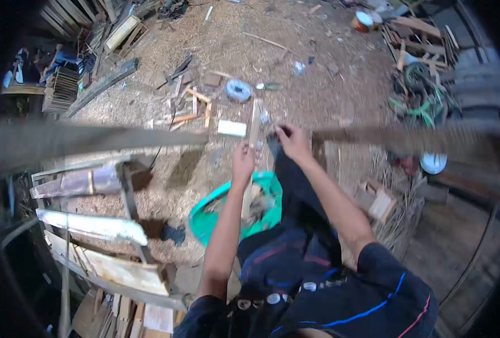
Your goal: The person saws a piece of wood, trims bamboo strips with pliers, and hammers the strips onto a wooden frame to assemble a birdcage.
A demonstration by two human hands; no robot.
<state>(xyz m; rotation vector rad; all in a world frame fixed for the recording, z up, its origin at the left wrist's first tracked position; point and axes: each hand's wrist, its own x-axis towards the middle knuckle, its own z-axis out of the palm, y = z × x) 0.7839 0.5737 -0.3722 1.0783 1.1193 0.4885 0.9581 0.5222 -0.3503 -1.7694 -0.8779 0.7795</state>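
My left hand (244, 164) is closed round a long, narrow wooden strip (254, 125), which points away from me. The strip's near end reaches down over a green basin (201, 226) with wood scraps inside. To the right, my right hand (295, 145) has its fingers curled together beside my dark trouser leg, apart from the strip. Whatever its fingertips may pinch is blurred and too small to name. Just beyond my left hand lies a white rectangular block (231, 128).
Blurred horizontal beams cross at left (109, 141) and right (408, 137). A wooden rack (127, 191) stands at left. A clear bluish roll (239, 90) and wood offcuts (208, 112) lie on the shaving-covered floor. A green bicycle-like frame (427, 107) is at right.
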